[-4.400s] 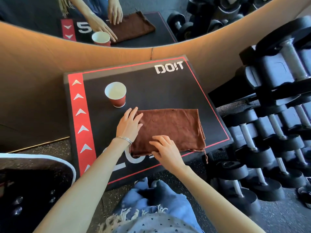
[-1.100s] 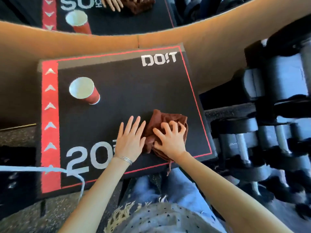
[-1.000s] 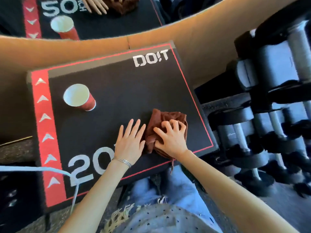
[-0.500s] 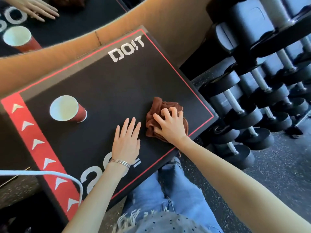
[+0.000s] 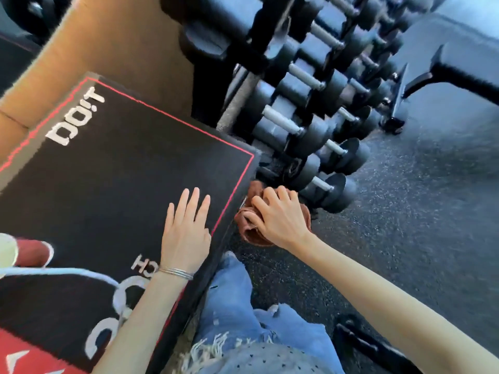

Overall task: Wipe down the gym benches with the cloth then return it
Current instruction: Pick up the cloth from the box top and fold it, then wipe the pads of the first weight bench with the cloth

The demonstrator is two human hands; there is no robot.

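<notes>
Dumbbell rack beside box | right grip clutches cloth | left grip flat on box

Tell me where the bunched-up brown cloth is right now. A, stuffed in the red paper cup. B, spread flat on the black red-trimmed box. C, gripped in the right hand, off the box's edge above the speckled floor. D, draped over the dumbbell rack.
C: the right hand grips the bunched-up brown cloth just past the edge of the black red-trimmed box, while the left hand lies flat on its top.
</notes>
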